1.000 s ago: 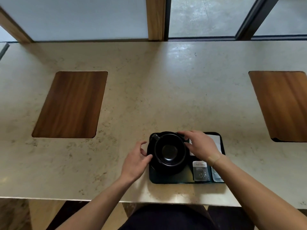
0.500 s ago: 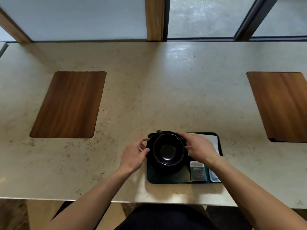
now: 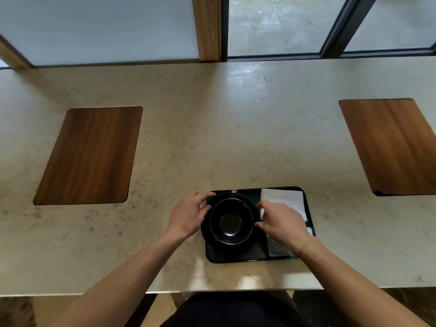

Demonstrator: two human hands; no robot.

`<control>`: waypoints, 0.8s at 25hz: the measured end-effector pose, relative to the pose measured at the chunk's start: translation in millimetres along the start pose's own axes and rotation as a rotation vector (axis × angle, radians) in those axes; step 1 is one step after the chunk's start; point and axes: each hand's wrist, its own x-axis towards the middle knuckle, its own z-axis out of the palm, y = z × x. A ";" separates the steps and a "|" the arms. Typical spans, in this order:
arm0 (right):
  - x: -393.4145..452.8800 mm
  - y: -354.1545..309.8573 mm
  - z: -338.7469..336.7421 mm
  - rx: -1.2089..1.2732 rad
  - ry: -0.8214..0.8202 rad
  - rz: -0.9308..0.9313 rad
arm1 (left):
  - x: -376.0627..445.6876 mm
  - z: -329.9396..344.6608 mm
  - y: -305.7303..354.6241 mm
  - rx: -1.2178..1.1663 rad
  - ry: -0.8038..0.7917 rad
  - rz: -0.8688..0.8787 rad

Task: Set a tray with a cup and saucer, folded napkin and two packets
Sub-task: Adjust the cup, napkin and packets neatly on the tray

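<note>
Both of my hands are at the black saucer (image 3: 230, 247), one on each side. My left hand (image 3: 188, 214) is curled against its left rim, fingertips bent over the far-left edge and thumb at the near side, so it grips the saucer there. My right hand (image 3: 282, 221) comes in from the other side with fingers bent and spread, index toward the far-right rim and thumb at the right edge beside the cup; whether it truly pinches the saucer or only touches it I cannot tell.

A black cup (image 3: 231, 222) stands upright on the saucer, mouth up, dark and bare inside, its small handle pointing away from me toward the far edge of the tray. Cup and saucer fill the left part of the dark rectangular tray (image 3: 236, 259), which sits on the pale stone bench (image 3: 212, 138) close to its near edge. On the far right of the tray lies a white folded napkin (image 3: 283, 198), partly under my right hand. Nearer me on the right a pale speckled packet (image 3: 278, 250) lies flat, and a sliver of a second packet (image 3: 311, 231) shows past my wrist.

Two wooden panels are set in the bench, the left panel (image 3: 89, 155) and the right panel (image 3: 391, 145), both well apart from the tray.
</note>
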 end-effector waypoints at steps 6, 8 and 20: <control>32.7 -9.8 -20.1 0.034 0.018 -0.112 | -48.1 15.0 -10.6 -0.204 0.062 -0.196; 41.9 -15.8 -22.0 0.020 -0.017 -0.125 | -61.0 21.5 -9.9 -0.255 0.050 -0.218; 25.9 -4.7 -19.2 0.156 -0.075 -0.027 | -24.4 6.5 -4.1 -0.235 0.021 -0.164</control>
